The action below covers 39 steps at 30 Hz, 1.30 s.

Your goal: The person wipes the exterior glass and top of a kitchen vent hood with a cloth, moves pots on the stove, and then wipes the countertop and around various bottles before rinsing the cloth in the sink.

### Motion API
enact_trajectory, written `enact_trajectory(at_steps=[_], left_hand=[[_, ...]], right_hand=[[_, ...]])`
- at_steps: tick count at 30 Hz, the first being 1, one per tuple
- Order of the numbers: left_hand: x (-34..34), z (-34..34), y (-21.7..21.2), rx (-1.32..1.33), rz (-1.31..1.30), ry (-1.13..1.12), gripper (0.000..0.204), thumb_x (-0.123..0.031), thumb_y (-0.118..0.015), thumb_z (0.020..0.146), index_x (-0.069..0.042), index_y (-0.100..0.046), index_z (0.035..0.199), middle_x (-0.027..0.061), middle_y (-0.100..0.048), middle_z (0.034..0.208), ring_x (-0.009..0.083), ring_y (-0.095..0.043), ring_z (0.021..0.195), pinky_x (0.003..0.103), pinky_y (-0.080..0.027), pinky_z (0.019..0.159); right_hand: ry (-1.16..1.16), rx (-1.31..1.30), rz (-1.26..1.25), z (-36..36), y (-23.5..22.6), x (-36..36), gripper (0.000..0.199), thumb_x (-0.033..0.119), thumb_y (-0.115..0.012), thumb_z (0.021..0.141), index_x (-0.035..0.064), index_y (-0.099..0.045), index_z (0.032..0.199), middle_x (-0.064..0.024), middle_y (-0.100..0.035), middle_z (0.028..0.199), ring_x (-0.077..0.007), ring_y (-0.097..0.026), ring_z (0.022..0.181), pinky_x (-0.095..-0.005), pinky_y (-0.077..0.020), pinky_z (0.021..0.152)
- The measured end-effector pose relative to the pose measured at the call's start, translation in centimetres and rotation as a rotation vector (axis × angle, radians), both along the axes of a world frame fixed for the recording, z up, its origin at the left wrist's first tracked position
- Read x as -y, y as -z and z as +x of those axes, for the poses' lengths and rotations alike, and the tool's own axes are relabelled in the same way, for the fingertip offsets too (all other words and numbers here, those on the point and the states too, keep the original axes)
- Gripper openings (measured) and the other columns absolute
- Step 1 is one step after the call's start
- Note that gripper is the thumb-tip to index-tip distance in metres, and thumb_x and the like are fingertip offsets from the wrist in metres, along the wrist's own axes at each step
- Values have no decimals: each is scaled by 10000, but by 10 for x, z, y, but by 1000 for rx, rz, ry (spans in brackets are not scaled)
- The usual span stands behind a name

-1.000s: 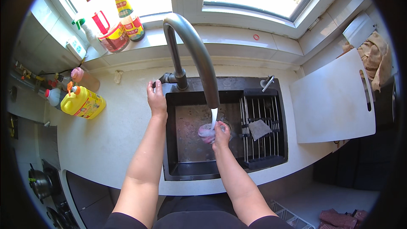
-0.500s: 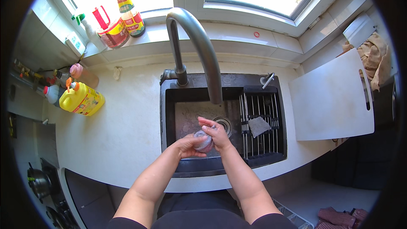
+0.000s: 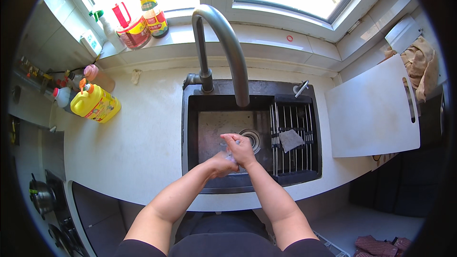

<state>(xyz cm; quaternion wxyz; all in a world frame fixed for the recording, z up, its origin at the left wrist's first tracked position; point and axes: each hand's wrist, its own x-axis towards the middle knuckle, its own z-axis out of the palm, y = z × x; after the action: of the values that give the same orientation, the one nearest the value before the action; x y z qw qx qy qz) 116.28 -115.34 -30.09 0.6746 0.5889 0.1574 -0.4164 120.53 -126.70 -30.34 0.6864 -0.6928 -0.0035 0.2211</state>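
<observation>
Both hands are over the dark sink (image 3: 193, 128), pressed together around a wet-looking pale grey wad (image 3: 232, 157). Only a small part of it shows between the palms, and I cannot make out its kind. From the left and below, my left hand (image 3: 220, 164) is closed around it. Across the top lies my right hand (image 3: 242, 150), its fingers bent over the left one and the wad. Behind the hands is the round drain (image 3: 252, 138). The grey faucet (image 3: 233, 57) arches above, its spout end beyond the fingers.
A rack (image 3: 281, 162) with a grey cloth (image 3: 291, 141) covers the sink's right side. A white cutting board (image 3: 371, 109) lies to the right. Left on the counter (image 3: 143, 152) stand a yellow jug (image 3: 102, 107) and several bottles. More bottles line the windowsill (image 3: 185, 33).
My hands have turned and closed more tightly over the grey wad, which shows less than before. The whole view has shifted slightly.
</observation>
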Motion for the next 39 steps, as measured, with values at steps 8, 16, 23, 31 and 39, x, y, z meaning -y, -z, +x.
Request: enact_trajectory(at_steps=[8,16,23,31,39], left_hand=[[12,-7,19,350,533,146,234,-96,-698,629,-7,-635,836,61,-610,729,149,-568,575,312,-418,481],[-7,-6,-14,-188,-41,-103,399,-13,-627,650,-7,-570,1045,122,-630,865,251,-642,695,399,-563,648],[-9,-3,-26,-382,-407,-58,248,3,-681,773,-46,-543,973,63,-588,744,110,-553,527,233,-465,482],[8,-1,-46,-134,60,64,188,-47,-695,719,-84,-527,793,-18,-414,576,92,-351,424,257,-250,394],[21,-7,-25,98,442,78,226,-191,-662,696,9,-644,799,158,-656,744,241,-631,636,366,-481,567]], right_hand=[[224,385,-278,-11,29,-12,206,212,-620,908,36,-716,953,-3,-644,729,-55,-541,627,-228,-437,573],[-248,-83,200,5,-15,25,457,309,-654,892,71,-569,1273,-85,-575,1232,-136,-512,1132,-285,-402,955],[-224,-133,392,2,-32,18,323,278,-637,917,38,-628,1132,-68,-643,828,-142,-622,776,-277,-502,736],[14,-137,205,-3,-25,4,516,412,-571,945,87,-458,561,1,-439,469,-102,-454,413,-255,-386,441],[106,45,-31,-2,-1,-1,537,370,-557,956,57,-487,526,-22,-488,455,-115,-471,401,-299,-367,415]])
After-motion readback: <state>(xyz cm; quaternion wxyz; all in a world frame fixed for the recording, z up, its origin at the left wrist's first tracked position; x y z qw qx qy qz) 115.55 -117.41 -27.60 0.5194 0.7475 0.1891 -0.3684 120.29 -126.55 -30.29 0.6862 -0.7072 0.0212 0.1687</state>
